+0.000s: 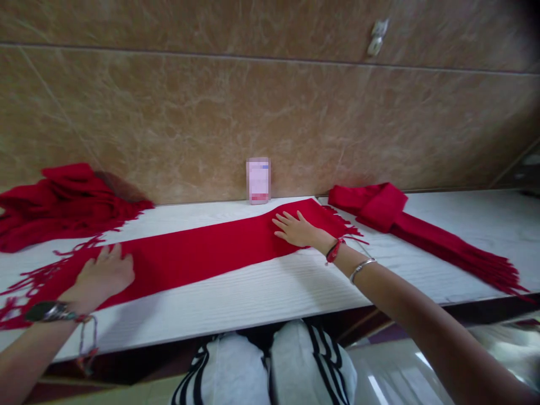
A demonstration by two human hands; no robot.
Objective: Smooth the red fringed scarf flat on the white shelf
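A red fringed scarf (202, 253) lies stretched out lengthwise on the white tabletop (248, 298). On its left part rests my left hand (103, 275), slightly blurred, palm down with the fingers apart. My right hand (293, 228) lies flat near the scarf's right end, its fingers spread on the cloth. Loose fringe shows beyond both hands. Neither hand grips the fabric.
A heap of red cloth (71, 202) sits at the left by the brown tiled wall (189, 124). Another red scarf (422, 230), folded over itself, lies on the right. A phone-like object (259, 180), pixelated, leans against the wall. The table's front edge is just above my knees (261, 365).
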